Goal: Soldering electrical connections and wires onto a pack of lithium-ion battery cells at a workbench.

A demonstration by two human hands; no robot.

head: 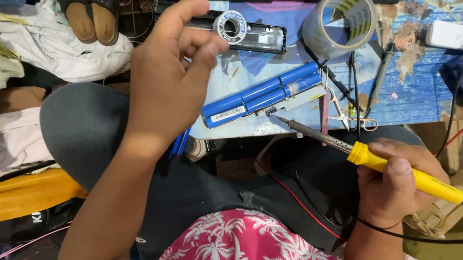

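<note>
Your right hand (395, 182) gripped the yellow soldering iron (399, 170), tip just short of the blue battery pack (262, 96) on the worktop (410, 101), your left hand (173, 79) hovered half-curled and seemingly empty beside it, so soldering apparently remained undone.

We see even, fairly bright, diffuse light w/ no single hard source; it seems to come from above. Shadows are soft: a dim zone under the table edge (255, 136) and over the dark lap. Mild glare on the clear tape roll (340, 20) and on the blue battery pack (265, 94). The left hand (167, 79), closest to the lens, reads slightly soft; the right hand (398, 184) and yellow soldering iron (400, 173) are sharper. Wide-angle stretch at frame edges; colours saturated, approx. no noise.
</note>
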